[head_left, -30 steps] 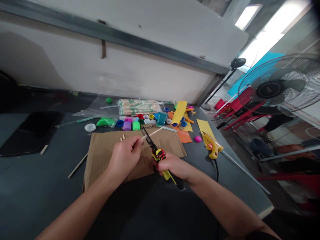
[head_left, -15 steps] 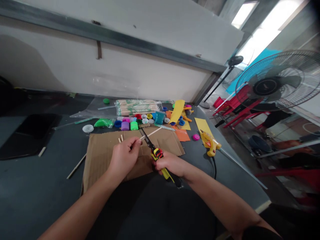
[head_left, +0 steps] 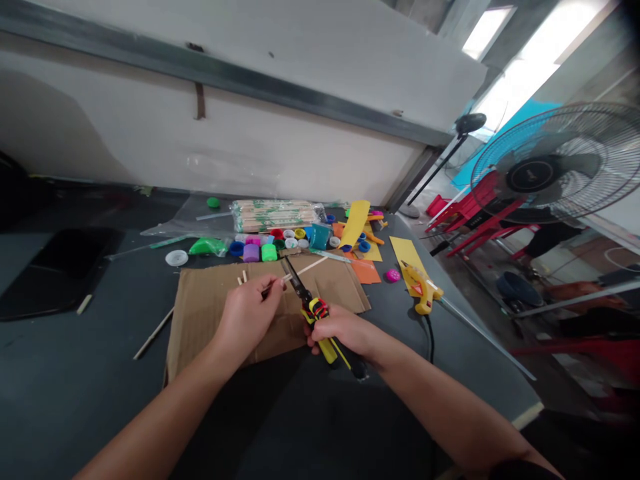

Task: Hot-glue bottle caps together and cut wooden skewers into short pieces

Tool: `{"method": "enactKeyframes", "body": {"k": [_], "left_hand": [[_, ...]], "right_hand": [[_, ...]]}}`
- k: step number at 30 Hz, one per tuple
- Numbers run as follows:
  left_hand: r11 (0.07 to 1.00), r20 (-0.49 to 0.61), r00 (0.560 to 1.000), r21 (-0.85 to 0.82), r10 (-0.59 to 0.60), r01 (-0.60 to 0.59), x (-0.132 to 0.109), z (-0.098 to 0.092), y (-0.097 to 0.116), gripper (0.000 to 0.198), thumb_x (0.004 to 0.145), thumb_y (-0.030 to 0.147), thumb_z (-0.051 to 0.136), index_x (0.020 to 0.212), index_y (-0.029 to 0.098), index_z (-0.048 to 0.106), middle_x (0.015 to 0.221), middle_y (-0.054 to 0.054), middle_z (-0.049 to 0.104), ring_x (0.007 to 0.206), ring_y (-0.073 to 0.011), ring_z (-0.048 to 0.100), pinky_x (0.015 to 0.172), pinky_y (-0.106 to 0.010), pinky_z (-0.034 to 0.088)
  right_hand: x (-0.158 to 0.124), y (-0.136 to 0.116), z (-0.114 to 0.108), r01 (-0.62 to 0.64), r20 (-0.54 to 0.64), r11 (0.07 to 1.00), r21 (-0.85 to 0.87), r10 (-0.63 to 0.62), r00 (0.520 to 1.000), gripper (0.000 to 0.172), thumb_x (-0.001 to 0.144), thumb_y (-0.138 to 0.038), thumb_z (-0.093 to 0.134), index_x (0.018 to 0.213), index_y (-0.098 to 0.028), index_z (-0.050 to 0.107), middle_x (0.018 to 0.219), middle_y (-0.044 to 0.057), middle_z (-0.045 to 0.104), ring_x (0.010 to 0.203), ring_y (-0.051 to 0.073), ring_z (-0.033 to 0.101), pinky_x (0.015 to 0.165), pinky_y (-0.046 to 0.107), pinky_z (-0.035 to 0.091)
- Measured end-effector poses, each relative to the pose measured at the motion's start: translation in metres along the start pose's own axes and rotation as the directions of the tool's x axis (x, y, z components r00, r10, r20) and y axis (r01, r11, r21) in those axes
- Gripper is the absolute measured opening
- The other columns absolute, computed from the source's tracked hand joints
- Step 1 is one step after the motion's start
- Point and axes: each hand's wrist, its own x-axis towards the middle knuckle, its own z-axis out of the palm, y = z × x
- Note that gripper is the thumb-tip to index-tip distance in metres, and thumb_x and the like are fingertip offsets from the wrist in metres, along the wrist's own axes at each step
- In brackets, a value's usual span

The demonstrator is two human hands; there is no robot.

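Observation:
Over a piece of brown cardboard (head_left: 200,313), my left hand (head_left: 253,308) pinches a thin wooden stick (head_left: 314,264) that points up to the right. My right hand (head_left: 334,328) is wrapped round the yellow and black handles of a cutting tool (head_left: 319,308). The tool's dark jaws lie across the stick, just right of my left fingertips. Short stick ends show beside my left knuckles. Behind the cardboard are colourful bottle caps (head_left: 251,253) and a plastic-wrapped bundle of wooden sticks (head_left: 275,215).
To the right lie a yellow glue gun (head_left: 424,291) with a black cord, a yellow paper (head_left: 406,257) and a pink cap (head_left: 393,275). A dark glossy flat object (head_left: 43,273) is at the left. A fan (head_left: 535,173) and red chairs (head_left: 467,203) stand beyond the grey table (head_left: 90,393).
The tool's handles have spread wider apart in my right hand, and the tool has shifted slightly down. The stick's far end has moved a little to the right.

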Motion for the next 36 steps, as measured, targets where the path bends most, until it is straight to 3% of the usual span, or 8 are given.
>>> {"method": "enactKeyframes", "body": {"k": [7,18,25,31,36], "left_hand": [[1.000,0.000,1.000,0.014,-0.020,0.020,0.001,-0.002,0.003,0.027,0.084,0.038,0.048,0.078,0.020,0.068,0.060,0.002,0.061,0.055,-0.0141,0.053,0.055,-0.025,0.032],[0.996,0.021,0.999,0.076,0.046,-0.048,0.002,-0.007,0.006,0.029,0.084,0.035,0.046,0.077,0.019,0.068,0.062,0.001,0.065,0.057,-0.0140,0.057,0.055,-0.024,0.032],[0.988,0.022,0.991,0.074,0.134,-0.135,0.002,-0.008,0.004,0.031,0.087,0.036,0.043,0.074,0.020,0.067,0.066,0.000,0.067,0.061,-0.0159,0.059,0.056,-0.025,0.033],[0.989,0.008,0.993,0.086,0.121,-0.121,-0.001,-0.006,0.007,0.035,0.087,0.038,0.041,0.062,0.020,0.058,0.051,0.002,0.052,0.051,-0.0145,0.048,0.053,-0.026,0.029],[0.996,-0.009,0.997,0.045,0.077,-0.077,-0.002,-0.003,0.004,0.031,0.087,0.037,0.042,0.068,0.020,0.060,0.056,0.001,0.057,0.055,-0.0153,0.052,0.054,-0.026,0.031]], "right_hand": [[-0.001,-0.003,-0.002,-0.015,0.011,1.000,0.001,0.015,1.000,0.025,0.051,-0.012,0.060,0.073,-0.018,0.050,0.063,-0.003,0.055,0.056,0.011,0.055,0.055,0.024,0.046],[-0.002,-0.008,0.000,-0.027,0.017,0.999,-0.030,0.027,0.999,0.025,0.048,-0.016,0.058,0.069,-0.019,0.046,0.063,-0.004,0.052,0.053,0.011,0.052,0.053,0.024,0.044],[0.002,0.001,-0.005,0.069,0.051,0.997,-0.043,-0.066,0.997,0.028,0.049,-0.017,0.056,0.075,-0.019,0.047,0.063,-0.005,0.049,0.049,0.008,0.044,0.050,0.021,0.036],[0.001,0.005,-0.006,0.061,0.060,0.993,-0.103,-0.055,0.997,0.023,0.051,-0.018,0.055,0.072,-0.020,0.046,0.057,-0.006,0.046,0.046,0.008,0.041,0.045,0.021,0.032],[0.005,0.005,-0.007,0.036,0.065,0.997,-0.073,-0.031,0.997,0.025,0.050,-0.016,0.055,0.074,-0.020,0.047,0.058,-0.006,0.049,0.044,0.008,0.043,0.043,0.021,0.031]]}}
